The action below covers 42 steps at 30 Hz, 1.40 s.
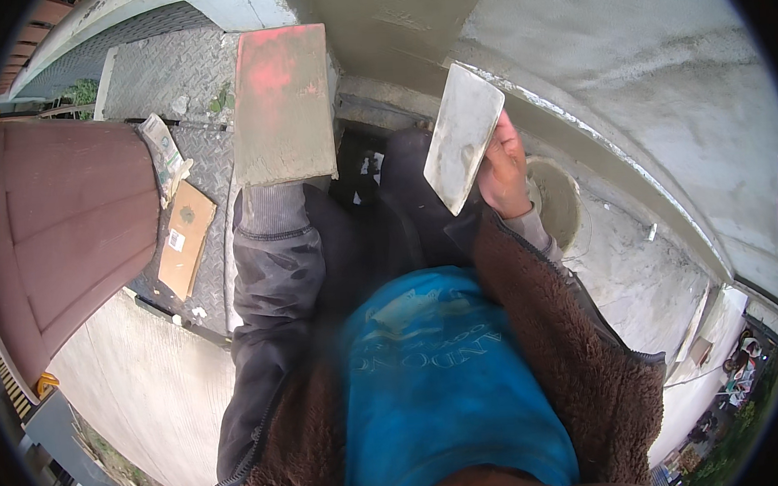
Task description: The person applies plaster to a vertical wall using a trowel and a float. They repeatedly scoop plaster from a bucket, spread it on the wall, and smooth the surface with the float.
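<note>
Trowel and board, seen from above. The trowel (pixel 465 131), a pale rectangular blade smeared with grey, stood tilted in the right hand (pixel 502 169), its broad face toward the wearer. The fingers of that hand were bent together at the blade's outer edge and closed on the tool from behind (any handle lay hidden by the blade). The board (pixel 283 116), grey with red patches, lay to the left, well apart from the trowel, its near edge over the cuff of the left sleeve (pixel 277 272). The left hand was hidden beneath it; whether its fingers were spread or clamped could not be told.

Handling, as judged: the trowel was probably light and stiff, its thin blade unlikely to break but able to bend at a corner; the smears, if wet, would have made the face slippery. The sound hold was from the back, at the middle, with fingertips clear of the face and edges. The board seemed rigid and somewhat heavier, prone to tip if borne off-centre; support from below, under its middle, suited it best.

Surroundings: a bucket (pixel 554 199) stood just beside the right wrist, and cardboard (pixel 187 237) lay left of the board.
</note>
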Available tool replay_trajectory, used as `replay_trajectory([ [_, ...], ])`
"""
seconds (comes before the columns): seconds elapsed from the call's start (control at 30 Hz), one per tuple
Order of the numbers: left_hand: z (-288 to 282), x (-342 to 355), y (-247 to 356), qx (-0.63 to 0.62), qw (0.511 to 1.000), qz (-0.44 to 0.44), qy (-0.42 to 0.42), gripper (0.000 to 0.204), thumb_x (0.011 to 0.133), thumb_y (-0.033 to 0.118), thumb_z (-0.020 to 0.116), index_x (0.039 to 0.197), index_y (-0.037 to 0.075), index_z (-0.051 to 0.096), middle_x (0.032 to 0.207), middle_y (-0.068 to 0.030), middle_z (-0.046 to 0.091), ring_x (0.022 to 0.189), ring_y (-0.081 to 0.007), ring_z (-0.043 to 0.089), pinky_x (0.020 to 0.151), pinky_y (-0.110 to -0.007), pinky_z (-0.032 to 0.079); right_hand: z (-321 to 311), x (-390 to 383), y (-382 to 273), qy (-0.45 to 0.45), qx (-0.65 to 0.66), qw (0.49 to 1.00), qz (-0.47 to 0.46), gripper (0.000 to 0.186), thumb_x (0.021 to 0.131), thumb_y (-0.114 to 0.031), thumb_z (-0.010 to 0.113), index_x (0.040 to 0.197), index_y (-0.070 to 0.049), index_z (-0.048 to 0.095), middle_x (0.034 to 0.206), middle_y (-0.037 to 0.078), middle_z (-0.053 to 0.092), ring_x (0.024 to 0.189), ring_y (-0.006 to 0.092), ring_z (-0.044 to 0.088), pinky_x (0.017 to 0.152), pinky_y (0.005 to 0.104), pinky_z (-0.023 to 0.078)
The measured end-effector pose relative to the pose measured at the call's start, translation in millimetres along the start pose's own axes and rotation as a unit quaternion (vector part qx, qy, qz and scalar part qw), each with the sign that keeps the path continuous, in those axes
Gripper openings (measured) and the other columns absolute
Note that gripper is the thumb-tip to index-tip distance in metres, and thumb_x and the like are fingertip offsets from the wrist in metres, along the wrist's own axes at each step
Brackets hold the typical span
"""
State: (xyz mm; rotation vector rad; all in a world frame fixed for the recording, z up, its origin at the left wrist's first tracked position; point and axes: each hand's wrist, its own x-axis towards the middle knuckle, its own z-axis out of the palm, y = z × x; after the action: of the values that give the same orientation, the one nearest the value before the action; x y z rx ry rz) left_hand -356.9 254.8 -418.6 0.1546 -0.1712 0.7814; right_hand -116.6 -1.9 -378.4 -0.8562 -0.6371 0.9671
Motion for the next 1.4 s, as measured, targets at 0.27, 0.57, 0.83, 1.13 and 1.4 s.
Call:
replay_trajectory([
  [0.27,68.6,-11.7,-46.2,0.302,0.923,0.200,0.128,0.051,0.111,0.036,0.041,0.153,0.009,0.038,0.145,-0.0139,0.053,0.125,-0.0298,0.060,0.099,-0.047,0.057,41.7,3.4,-7.5,-0.027,0.282,0.947,0.149,0.043,0.107,-0.019,0.048,0.146,-0.001,0.045,0.133,0.016,0.064,0.115,0.0256,0.069,0.099,0.0403,0.057],
  [0.57,60.6,-18.8,-56.0,0.765,0.473,0.431,0.077,0.051,0.100,0.037,0.062,0.140,0.006,0.053,0.130,-0.0142,0.063,0.122,-0.0316,0.061,0.104,-0.048,0.048,89.3,7.1,19.1,0.011,0.318,0.930,0.186,0.042,0.105,-0.008,0.049,0.147,-0.004,0.046,0.139,0.012,0.060,0.125,0.0236,0.061,0.108,0.0416,0.049],
  [0.83,50.5,-21.8,-40.6,0.066,0.977,0.173,-0.110,0.067,0.104,0.063,0.043,0.151,0.016,0.045,0.151,-0.0056,0.050,0.136,-0.0279,0.048,0.117,-0.051,0.037,91.9,5.9,12.8,-0.021,0.336,0.930,0.147,0.043,0.104,-0.009,0.053,0.145,0.000,0.047,0.139,0.014,0.061,0.124,0.0251,0.063,0.107,0.0414,0.050],
  [1.13,27.2,-9.9,-40.9,0.312,0.901,0.285,-0.098,0.072,0.104,0.067,0.037,0.153,0.015,0.041,0.153,-0.0047,0.048,0.137,-0.0237,0.047,0.116,-0.047,0.040,89.6,-12.7,-4.5,-0.056,0.410,0.889,0.196,0.043,0.105,-0.016,0.050,0.143,0.003,0.049,0.136,0.017,0.063,0.117,0.0275,0.068,0.102,0.0419,0.056],
  [1.4,58.3,-27.9,-47.2,0.447,0.852,0.267,0.050,0.056,0.106,0.048,0.043,0.148,0.010,0.046,0.138,-0.0092,0.053,0.116,-0.0237,0.054,0.099,-0.043,0.046,65.4,-0.9,0.8,-0.114,0.479,0.854,0.166,0.047,0.107,-0.027,0.045,0.143,0.003,0.051,0.135,0.017,0.064,0.117,0.0297,0.069,0.100,0.0445,0.057],
])
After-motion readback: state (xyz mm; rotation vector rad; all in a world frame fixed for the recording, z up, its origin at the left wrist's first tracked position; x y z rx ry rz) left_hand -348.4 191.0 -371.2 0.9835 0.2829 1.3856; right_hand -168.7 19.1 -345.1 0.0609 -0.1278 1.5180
